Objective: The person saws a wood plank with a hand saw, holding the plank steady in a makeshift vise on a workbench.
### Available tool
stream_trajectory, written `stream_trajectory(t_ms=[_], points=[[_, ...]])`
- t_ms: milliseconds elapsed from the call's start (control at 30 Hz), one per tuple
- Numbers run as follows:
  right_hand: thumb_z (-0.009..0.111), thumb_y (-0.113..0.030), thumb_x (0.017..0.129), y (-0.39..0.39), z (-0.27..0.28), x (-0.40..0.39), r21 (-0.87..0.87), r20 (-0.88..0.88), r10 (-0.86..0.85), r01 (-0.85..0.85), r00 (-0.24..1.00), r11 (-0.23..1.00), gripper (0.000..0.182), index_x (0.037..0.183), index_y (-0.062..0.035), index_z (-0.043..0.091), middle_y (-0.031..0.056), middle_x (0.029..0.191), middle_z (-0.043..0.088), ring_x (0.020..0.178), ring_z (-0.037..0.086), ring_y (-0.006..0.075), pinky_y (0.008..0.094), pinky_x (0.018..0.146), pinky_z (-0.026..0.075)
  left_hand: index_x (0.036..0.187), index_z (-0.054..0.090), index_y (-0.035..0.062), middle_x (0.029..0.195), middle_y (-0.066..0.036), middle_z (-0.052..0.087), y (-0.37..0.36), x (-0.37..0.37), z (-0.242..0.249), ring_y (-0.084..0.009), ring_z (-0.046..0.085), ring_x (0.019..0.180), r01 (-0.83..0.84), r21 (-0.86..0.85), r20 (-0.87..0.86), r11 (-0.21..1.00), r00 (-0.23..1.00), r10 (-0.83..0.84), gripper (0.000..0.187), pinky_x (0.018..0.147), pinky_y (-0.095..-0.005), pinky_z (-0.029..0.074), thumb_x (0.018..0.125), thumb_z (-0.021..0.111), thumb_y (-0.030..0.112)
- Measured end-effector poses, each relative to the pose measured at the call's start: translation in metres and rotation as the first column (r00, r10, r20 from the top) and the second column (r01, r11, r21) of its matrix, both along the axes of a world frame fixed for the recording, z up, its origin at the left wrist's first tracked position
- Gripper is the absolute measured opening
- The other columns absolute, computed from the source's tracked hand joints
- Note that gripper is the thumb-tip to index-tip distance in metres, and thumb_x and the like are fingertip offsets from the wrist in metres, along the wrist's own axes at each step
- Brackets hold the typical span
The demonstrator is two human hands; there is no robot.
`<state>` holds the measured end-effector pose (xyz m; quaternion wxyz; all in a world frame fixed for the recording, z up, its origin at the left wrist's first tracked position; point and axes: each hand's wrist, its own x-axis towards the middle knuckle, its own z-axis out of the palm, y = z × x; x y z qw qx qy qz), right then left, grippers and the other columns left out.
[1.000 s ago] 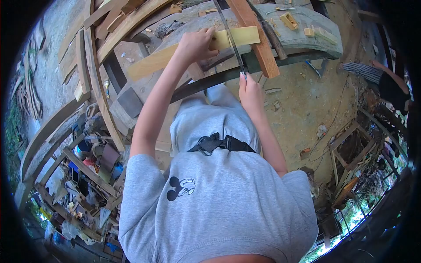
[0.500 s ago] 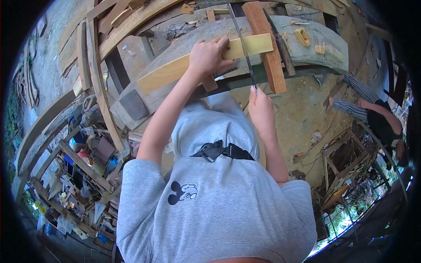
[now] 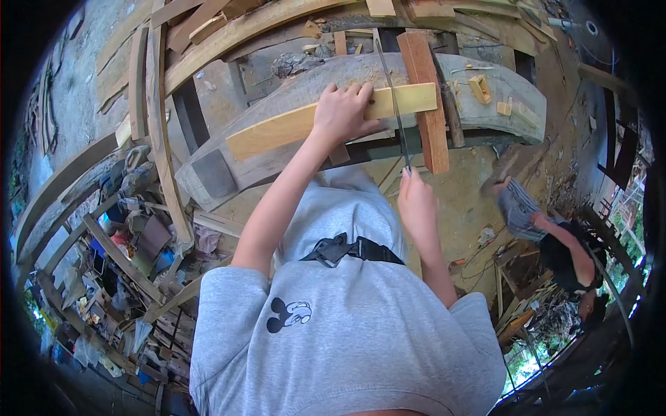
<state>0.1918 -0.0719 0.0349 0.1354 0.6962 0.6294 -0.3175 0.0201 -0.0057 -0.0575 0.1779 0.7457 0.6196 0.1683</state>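
Observation:
A pale yellow board (image 3: 277,130) lies slantwise on a thick curved wooden bench (image 3: 291,76), its right end over a reddish timber block (image 3: 420,69). My left hand (image 3: 341,111) is wrapped over the board near its middle and presses it down. In my right hand (image 3: 417,201), closed, is the near end of a long thin saw (image 3: 397,104). The saw's blade crosses the board just left of the reddish block, and its far end reaches past the board. Sawdust lies on the bench beyond the board.
A small yellow wooden tool (image 3: 479,89) and small offcuts (image 3: 504,108) rest on the bench's right part. Long planks (image 3: 158,125) stand at the left, above piled scraps (image 3: 118,277). Another person (image 3: 565,249) is at the right, near a wood pile.
My right hand has pulled the saw towards my body. The view has shifted a little, and the other person at the right has moved nearer.

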Motion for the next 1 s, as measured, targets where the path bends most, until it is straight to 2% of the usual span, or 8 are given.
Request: stream_trajectory(t_ms=[333, 400, 500, 567, 633, 767, 900, 1000], points=[[0.035, -0.028, 0.089, 0.008, -0.011, 0.011, 0.138, -0.059, 0.030, -0.021, 0.998, 0.990, 0.030, 0.084, -0.0031, 0.051, 0.0212, 0.072, 0.057, 0.072, 0.055, 0.0403, 0.0502, 0.059, 0.041, 0.084, 0.048, 0.0059, 0.079, -0.007, 0.056, 0.007, -0.003, 0.007, -0.0241, 0.057, 0.075, 0.025, -0.008, 0.009, 1.000, 1.000, -0.025, 0.047, 0.065, -0.0348, 0.041, 0.061, 0.067, 0.041], [0.035, -0.028, 0.089, 0.000, -0.015, 0.016, 0.179, -0.047, 0.037, -0.028, 0.998, 0.984, 0.029, 0.084, -0.0032, 0.051, 0.0209, 0.073, 0.058, 0.072, 0.055, 0.0400, 0.0503, 0.059, 0.041, 0.085, 0.048, 0.0056, 0.080, -0.008, 0.056, 0.010, -0.005, 0.013, -0.0247, 0.056, 0.080, 0.048, -0.097, 0.013, 0.994, 0.999, -0.047, 0.045, 0.065, -0.0358, 0.041, 0.061, 0.067, 0.040], [0.034, -0.027, 0.089, -0.013, -0.017, 0.017, 0.247, -0.078, 0.031, -0.011, 0.996, 0.969, 0.029, 0.088, -0.0039, 0.052, 0.0213, 0.067, 0.058, 0.067, 0.057, 0.0390, 0.0484, 0.058, 0.044, 0.086, 0.049, 0.0057, 0.080, -0.009, 0.056, 0.017, 0.001, 0.023, -0.0254, 0.056, 0.080, 0.083, 0.043, -0.072, 0.996, 0.994, -0.080, 0.044, 0.066, -0.0362, 0.042, 0.062, 0.067, 0.038], [0.035, -0.027, 0.089, -0.023, -0.016, 0.018, 0.265, -0.083, 0.021, 0.002, 0.996, 0.964, 0.029, 0.086, -0.0040, 0.052, 0.0212, 0.067, 0.058, 0.067, 0.057, 0.0391, 0.0487, 0.058, 0.044, 0.086, 0.050, 0.0058, 0.083, -0.010, 0.057, 0.015, 0.008, 0.024, -0.0269, 0.056, 0.081, 0.111, 0.022, -0.091, 0.994, 0.990, -0.108, 0.039, 0.066, -0.0380, 0.044, 0.063, 0.067, 0.032], [0.035, -0.026, 0.088, -0.030, -0.017, 0.024, 0.271, -0.102, 0.005, 0.023, 0.995, 0.962, 0.028, 0.086, -0.0040, 0.052, 0.0213, 0.067, 0.058, 0.067, 0.057, 0.0391, 0.0486, 0.058, 0.044, 0.086, 0.051, 0.0050, 0.085, -0.011, 0.058, 0.013, 0.016, 0.024, -0.0286, 0.058, 0.080, -0.008, -0.147, -0.115, 0.989, 0.993, -0.009, 0.034, 0.064, -0.0395, 0.046, 0.064, 0.065, 0.027], [0.036, -0.027, 0.089, -0.039, -0.014, 0.031, 0.260, -0.191, -0.045, 0.095, 0.981, 0.961, 0.030, 0.082, -0.0025, 0.051, 0.0225, 0.071, 0.057, 0.071, 0.055, 0.0407, 0.0509, 0.059, 0.041, 0.079, 0.057, 0.0032, 0.080, -0.018, 0.060, 0.010, 0.023, 0.020, -0.0322, 0.058, 0.075, 0.050, -0.298, -0.085, 0.953, 0.993, -0.079, 0.021, 0.063, -0.0408, 0.047, 0.067, 0.060, 0.020], [0.039, -0.021, 0.085, -0.018, -0.037, 0.035, 0.304, -0.361, -0.034, 0.151, 0.932, 0.941, 0.024, 0.080, -0.0020, 0.053, 0.0224, 0.070, 0.057, 0.070, 0.056, 0.0398, 0.0493, 0.059, 0.042, 0.081, 0.060, 0.0053, 0.080, -0.018, 0.060, 0.010, 0.027, 0.016, -0.0344, 0.057, 0.077, 0.037, -0.246, -0.017, 0.969, 0.999, -0.042, 0.017, 0.066, -0.0417, 0.046, 0.070, 0.057, 0.018], [0.041, -0.014, 0.081, 0.010, -0.037, 0.021, 0.363, -0.281, 0.050, 0.058, 0.959, 0.930, 0.018, 0.079, -0.0010, 0.053, 0.0214, 0.069, 0.057, 0.069, 0.058, 0.0379, 0.0479, 0.059, 0.045, 0.082, 0.061, 0.0065, 0.078, -0.019, 0.060, 0.010, 0.028, 0.016, -0.0353, 0.058, 0.075, 0.020, -0.215, -0.076, 0.976, 0.996, -0.037, 0.021, 0.065, -0.0430, 0.047, 0.070, 0.059, 0.023]])
